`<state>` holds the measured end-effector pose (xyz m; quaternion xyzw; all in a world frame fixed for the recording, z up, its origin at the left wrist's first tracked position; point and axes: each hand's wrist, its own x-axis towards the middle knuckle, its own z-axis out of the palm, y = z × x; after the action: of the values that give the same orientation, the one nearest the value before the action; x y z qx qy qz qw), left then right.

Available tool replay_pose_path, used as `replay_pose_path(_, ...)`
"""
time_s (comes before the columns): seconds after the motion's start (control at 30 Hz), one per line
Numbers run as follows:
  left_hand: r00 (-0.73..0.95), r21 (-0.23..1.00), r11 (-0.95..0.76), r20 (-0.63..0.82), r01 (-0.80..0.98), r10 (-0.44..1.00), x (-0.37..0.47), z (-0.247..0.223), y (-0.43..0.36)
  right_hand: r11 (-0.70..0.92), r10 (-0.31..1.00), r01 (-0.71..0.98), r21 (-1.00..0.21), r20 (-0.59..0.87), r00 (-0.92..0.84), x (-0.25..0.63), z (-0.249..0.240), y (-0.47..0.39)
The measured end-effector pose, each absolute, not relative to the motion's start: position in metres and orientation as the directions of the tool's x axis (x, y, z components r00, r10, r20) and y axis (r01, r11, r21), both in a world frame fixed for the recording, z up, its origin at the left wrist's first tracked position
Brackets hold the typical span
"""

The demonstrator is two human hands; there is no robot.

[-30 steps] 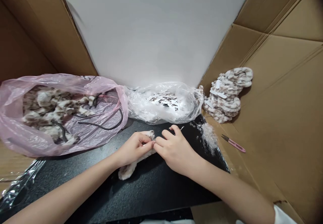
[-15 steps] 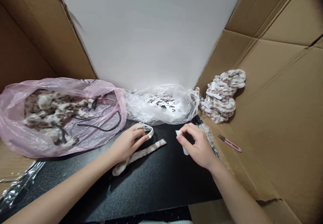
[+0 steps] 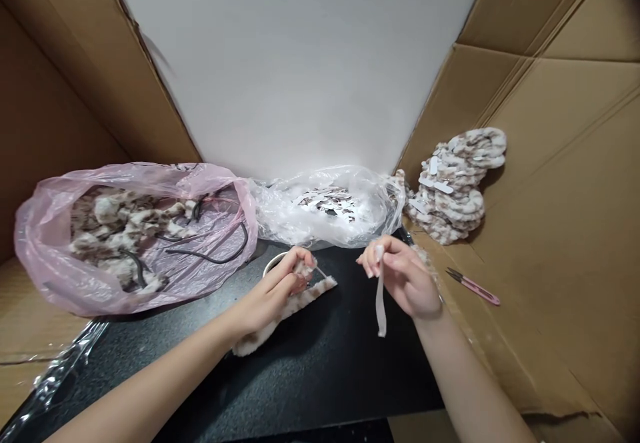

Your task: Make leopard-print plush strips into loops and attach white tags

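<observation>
The right hand [image 3: 404,276] pinches a white strip [image 3: 381,310] between thumb and finger, its other fingers loosely spread; the strip, half a second ago mostly tucked in the hand, now hangs at length. The left hand [image 3: 280,290] is curled closed on a furry bit [image 3: 303,268], and a white band [image 3: 271,262] now arcs behind it instead of in front. The two hands, together a second ago, are apart, so the strip looks free of the left-hand piece. Beneath the left hand, a furry strip [image 3: 313,295] lies on the counter [image 3: 330,370]; whether it joins the furry bit, I cannot tell. Beyond sit a pink bag [image 3: 40,250] and a clear bag [image 3: 285,220].
</observation>
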<state>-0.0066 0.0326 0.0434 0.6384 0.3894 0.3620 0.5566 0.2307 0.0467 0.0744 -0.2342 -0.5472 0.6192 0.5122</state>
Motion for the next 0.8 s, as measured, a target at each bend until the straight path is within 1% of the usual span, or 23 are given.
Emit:
replay_pose_path(0.1,0.413,0.987,0.106,-0.047,-0.122,0.91,0.002,0.029,0.036,-0.005,0.87,-0.289,-0.957,0.138,-0.474,0.218,0.06,0.047)
replay_pose_path(0.2,0.395,0.961,0.182,-0.087,-0.209,0.914,0.006,0.017,0.038,-0.044,0.829,-0.163,-0.986,0.055,-0.557,0.204,0.049,0.041)
replay_pose_path(0.3,0.367,0.956,0.193,-0.101,-0.222,0.925,0.006,0.014,0.036,0.001,0.795,-0.104,-0.995,0.064,-0.604,0.195,0.043,0.034)
replay_pose_path(0.43,0.327,0.974,0.185,-0.133,-0.134,0.935,0.004,0.013,0.031,0.047,0.755,-0.071,-0.996,0.082,-0.651,0.192,0.037,0.03)
replay_pose_path(0.53,0.35,0.977,0.159,-0.101,-0.142,0.931,0.006,0.012,0.027,0.105,0.792,-0.045,-0.993,0.111,-0.6,0.191,0.032,0.03)
replay_pose_path(0.6,0.353,0.974,0.137,-0.066,-0.181,0.933,0.009,0.011,0.024,0.169,0.829,0.022,-0.985,0.13,-0.544,0.19,0.031,0.031)
replay_pose_path(0.7,0.31,0.967,0.118,-0.044,-0.224,0.95,0.014,0.012,0.02,0.248,0.856,0.151,-0.957,0.144,-0.496,0.188,0.032,0.03)
replay_pose_path(0.8,0.249,0.969,0.115,-0.058,-0.22,0.967,0.018,0.014,0.018,0.314,0.859,0.222,-0.923,0.176,-0.481,0.186,0.031,0.03)
